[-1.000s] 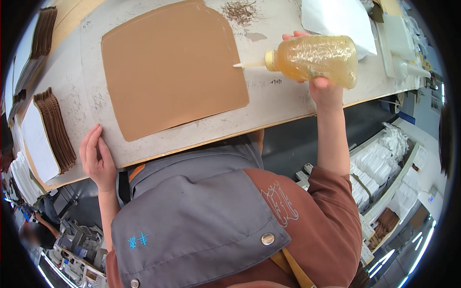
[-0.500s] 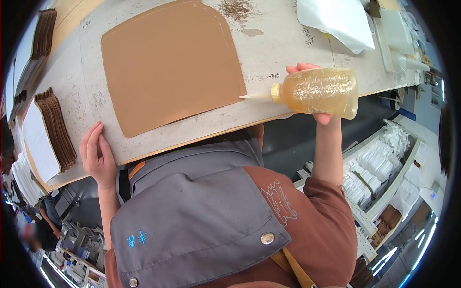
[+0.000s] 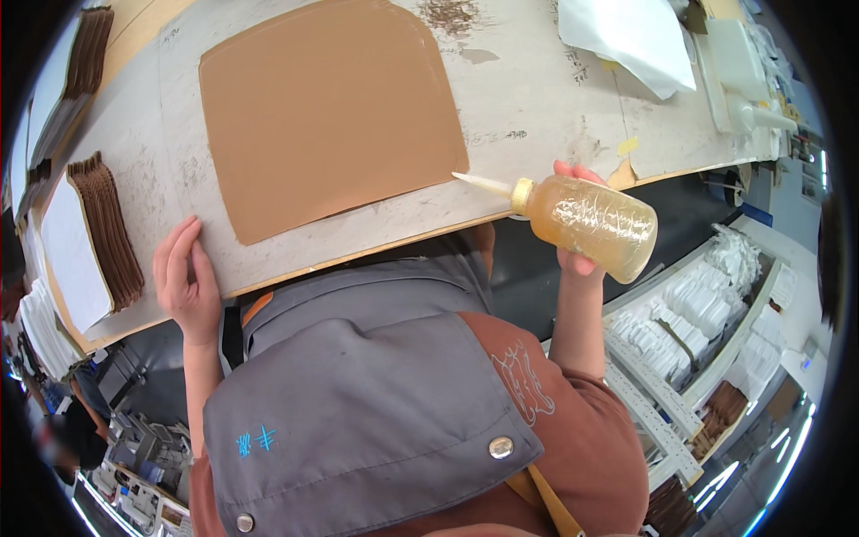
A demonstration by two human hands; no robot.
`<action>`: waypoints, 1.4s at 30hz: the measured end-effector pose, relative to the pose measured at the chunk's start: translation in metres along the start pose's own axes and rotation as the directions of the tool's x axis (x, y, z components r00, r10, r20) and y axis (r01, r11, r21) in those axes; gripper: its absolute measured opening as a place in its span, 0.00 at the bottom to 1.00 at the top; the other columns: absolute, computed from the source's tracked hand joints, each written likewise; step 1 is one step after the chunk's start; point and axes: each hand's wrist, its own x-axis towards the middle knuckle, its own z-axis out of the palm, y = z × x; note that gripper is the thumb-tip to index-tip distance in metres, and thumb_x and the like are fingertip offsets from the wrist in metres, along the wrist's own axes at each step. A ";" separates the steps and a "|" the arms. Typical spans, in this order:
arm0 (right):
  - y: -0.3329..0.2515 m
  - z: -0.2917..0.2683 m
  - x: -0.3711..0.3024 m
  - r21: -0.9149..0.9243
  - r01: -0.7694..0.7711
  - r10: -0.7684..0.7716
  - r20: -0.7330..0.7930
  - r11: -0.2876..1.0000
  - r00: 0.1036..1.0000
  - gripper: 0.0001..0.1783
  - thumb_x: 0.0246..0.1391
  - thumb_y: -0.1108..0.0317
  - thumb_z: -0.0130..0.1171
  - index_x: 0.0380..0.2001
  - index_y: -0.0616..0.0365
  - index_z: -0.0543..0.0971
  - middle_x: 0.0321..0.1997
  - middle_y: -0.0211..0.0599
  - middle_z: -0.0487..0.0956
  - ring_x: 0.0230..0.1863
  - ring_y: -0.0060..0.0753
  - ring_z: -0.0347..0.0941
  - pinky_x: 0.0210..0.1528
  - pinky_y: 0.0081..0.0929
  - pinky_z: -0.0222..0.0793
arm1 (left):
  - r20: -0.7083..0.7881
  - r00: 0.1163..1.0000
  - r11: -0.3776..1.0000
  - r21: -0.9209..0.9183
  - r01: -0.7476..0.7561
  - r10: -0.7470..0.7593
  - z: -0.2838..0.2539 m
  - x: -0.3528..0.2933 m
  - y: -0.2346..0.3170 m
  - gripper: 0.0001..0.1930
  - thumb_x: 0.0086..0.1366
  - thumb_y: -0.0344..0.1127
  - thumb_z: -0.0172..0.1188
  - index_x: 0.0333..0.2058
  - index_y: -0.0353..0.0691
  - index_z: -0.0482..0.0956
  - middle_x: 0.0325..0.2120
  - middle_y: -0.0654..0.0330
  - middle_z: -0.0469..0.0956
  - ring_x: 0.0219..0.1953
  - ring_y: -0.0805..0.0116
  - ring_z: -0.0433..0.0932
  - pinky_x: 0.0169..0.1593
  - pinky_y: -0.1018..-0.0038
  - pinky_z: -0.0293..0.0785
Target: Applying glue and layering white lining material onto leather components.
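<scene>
Bottle (image 3: 601, 224), translucent plastic, clasped in right grip (image 3: 579, 260), just pivoted at corner of flat brown sheet (image 3: 335, 116); side likely done. Left grip (image 3: 186, 282) slack, empty.

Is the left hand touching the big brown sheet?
Apart. The head view shows a strip of grey tabletop between the fingers of the left hand and the brown sheet.

Right hand (image 3: 580, 171) — mostly behind bottle (image 3: 595, 225).

Head-worn fisheye view, facing down, close
</scene>
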 end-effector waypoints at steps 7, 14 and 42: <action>0.006 0.025 -0.015 -0.134 -0.072 0.071 -0.011 0.988 0.997 0.67 0.31 0.28 0.75 0.66 0.65 0.64 0.66 0.47 0.71 0.68 0.52 0.68 0.68 0.48 0.68 | -0.001 1.000 0.999 -0.037 0.015 -0.015 -0.001 -0.003 -0.002 0.11 0.67 0.19 0.56 0.45 0.32 0.83 0.47 0.52 0.83 0.49 0.61 0.81 0.54 0.71 0.76; 0.016 0.055 -0.011 -0.037 0.007 -0.003 0.107 0.999 0.994 0.64 0.31 0.34 0.78 0.64 0.69 0.66 0.64 0.52 0.73 0.66 0.47 0.71 0.64 0.41 0.72 | -0.061 0.998 0.998 -0.059 0.005 -0.009 -0.002 -0.001 0.000 0.11 0.62 0.18 0.60 0.42 0.34 0.84 0.43 0.55 0.84 0.45 0.60 0.82 0.50 0.69 0.76; 0.002 0.187 0.021 -0.165 -0.027 0.101 0.455 0.986 0.885 0.56 0.23 0.50 0.88 0.56 0.69 0.76 0.54 0.50 0.82 0.56 0.40 0.80 0.57 0.31 0.77 | 0.051 0.977 0.978 -0.032 -0.207 0.209 -0.010 0.002 -0.005 0.15 0.54 0.26 0.67 0.42 0.46 0.86 0.44 0.66 0.84 0.45 0.63 0.82 0.44 0.71 0.73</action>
